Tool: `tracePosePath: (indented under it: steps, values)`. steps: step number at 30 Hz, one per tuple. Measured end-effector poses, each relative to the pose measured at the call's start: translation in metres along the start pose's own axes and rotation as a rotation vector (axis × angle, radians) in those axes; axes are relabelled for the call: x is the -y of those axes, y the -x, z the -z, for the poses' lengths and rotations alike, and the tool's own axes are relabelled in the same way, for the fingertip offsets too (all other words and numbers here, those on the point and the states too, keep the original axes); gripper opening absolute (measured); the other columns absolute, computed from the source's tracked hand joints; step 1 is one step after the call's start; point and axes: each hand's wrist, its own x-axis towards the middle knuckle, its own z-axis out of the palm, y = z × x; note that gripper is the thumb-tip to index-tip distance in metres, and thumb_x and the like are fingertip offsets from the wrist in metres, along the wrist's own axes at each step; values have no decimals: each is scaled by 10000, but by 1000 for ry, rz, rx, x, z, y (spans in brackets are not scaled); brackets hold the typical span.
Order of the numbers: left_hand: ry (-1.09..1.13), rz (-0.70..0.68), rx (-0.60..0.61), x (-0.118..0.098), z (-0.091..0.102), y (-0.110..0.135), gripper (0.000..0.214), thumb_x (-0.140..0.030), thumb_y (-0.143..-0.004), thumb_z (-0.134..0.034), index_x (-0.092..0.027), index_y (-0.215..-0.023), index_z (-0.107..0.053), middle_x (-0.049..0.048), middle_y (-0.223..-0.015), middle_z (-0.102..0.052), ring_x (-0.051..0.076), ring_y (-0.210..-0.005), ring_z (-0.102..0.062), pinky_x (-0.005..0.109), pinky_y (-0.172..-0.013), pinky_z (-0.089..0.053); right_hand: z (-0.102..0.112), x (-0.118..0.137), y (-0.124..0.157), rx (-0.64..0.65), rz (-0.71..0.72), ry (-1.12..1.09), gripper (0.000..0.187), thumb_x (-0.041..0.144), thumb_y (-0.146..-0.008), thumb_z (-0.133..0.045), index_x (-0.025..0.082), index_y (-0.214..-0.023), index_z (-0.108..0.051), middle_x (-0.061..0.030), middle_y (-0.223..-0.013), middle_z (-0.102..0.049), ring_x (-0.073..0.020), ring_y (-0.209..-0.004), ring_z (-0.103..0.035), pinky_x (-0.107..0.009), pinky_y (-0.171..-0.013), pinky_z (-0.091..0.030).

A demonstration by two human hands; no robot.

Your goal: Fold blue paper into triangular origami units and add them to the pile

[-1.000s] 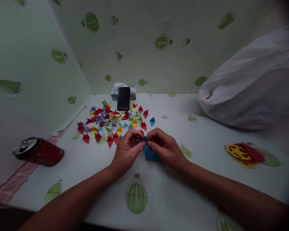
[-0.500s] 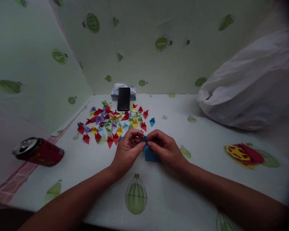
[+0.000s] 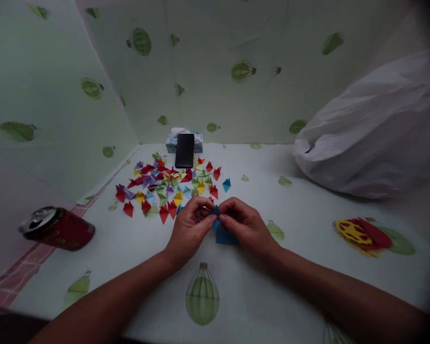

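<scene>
- Both forearms reach in from the near edge and meet at the middle of the worktop [image 3: 136, 248].
- The left hand [image 3: 188, 229] and right hand [image 3: 245, 224] face each other, fingers closed in a pinch on the top of a blue paper [image 3: 225, 235]. Its lower part rests on the worktop under the right hand, which likely steadies it for fine finger work.
- A red can [image 3: 57, 228] lies on its side, well off to the left.
- A red-and-yellow paper shape [image 3: 361, 231] lies to the right.
- Just beyond the hands lies a scatter of folded pieces [image 3: 165, 184], within easy reach.
- Farther back, a phone [image 3: 185, 150] leans on a tissue box [image 3: 172, 142], and a white plastic bag [image 3: 372, 134] slumps at the right.
- Since half a second ago the pinch has barely changed, and the whole view sits slightly lower.
</scene>
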Motion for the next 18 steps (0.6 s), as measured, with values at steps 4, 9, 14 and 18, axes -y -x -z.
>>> tracePosePath:
  steps: [4, 9, 14, 18]
  values:
    - [1, 21, 7, 3, 1, -1, 144, -152, -790, -746, -183, -898, -657, 4, -881, -627, 113, -793, -607, 230, -745, -517, 1, 1, 0, 2, 26, 9, 176, 335, -879, -664, 170, -889, -605, -1, -766, -569, -116, -666, -516, -258, -619, -424]
    - [1, 34, 43, 4, 3, -2, 106, -177, -795, -751, -174, -868, -675, 13, -873, -626, 129, -814, -612, 247, -759, -506, 4, 12, -2, -2, 55, -27, 197, 364, -940, -619, 172, -903, -597, 3, -756, -575, -110, -659, -546, -256, -633, -460]
    - [-10, 12, 69, 4, 3, -2, 94, -172, -801, -754, -179, -861, -682, 21, -880, -643, 141, -827, -627, 263, -769, -510, 9, 20, -7, 51, 80, -20, 166, 318, -917, -648, 162, -870, -615, 1, -768, -586, -99, -672, -553, -245, -649, -467]
    - [-29, -11, 70, 4, 3, -2, 83, -156, -792, -751, -182, -839, -688, 20, -881, -643, 136, -832, -629, 254, -770, -511, 12, 19, -9, 80, 64, -13, 157, 302, -891, -667, 157, -856, -617, 6, -760, -580, -91, -648, -540, -238, -627, -458]
